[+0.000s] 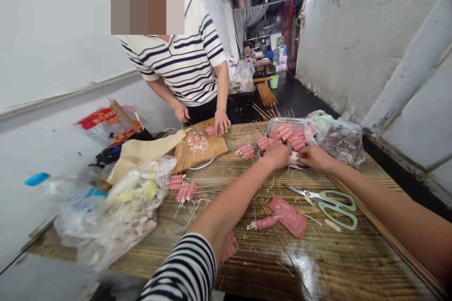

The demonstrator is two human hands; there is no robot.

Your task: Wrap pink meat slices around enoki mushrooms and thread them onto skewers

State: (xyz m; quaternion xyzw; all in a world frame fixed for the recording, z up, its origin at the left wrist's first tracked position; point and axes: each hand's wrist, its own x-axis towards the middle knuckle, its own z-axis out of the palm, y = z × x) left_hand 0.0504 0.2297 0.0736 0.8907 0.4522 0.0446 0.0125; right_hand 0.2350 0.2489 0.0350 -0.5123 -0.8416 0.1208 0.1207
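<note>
My left hand point(277, 154) and my right hand point(315, 157) are close together at the front of a tray point(271, 123) of pink meat rolls on skewers point(283, 131). Between my curled fingertips is a small white bundle point(293, 157), perhaps enoki mushrooms; the fingers partly hide it. Nearer me are flat pink meat slices point(291, 218) and one pink roll point(266, 223) with white stems poking from its end. A bare skewer point(286, 244) lies beside them. Green-handled scissors point(314, 195) rest, blades slightly apart, below my right wrist.
Across the table, a co-worker in a striped shirt point(183, 70) holds a knife over a cutting board point(183, 157) with chopped pieces. Plastic bags point(120, 216) fill the left side. Another bag point(339, 138) stands right of the tray. More skewered rolls point(187, 192) lie mid-table.
</note>
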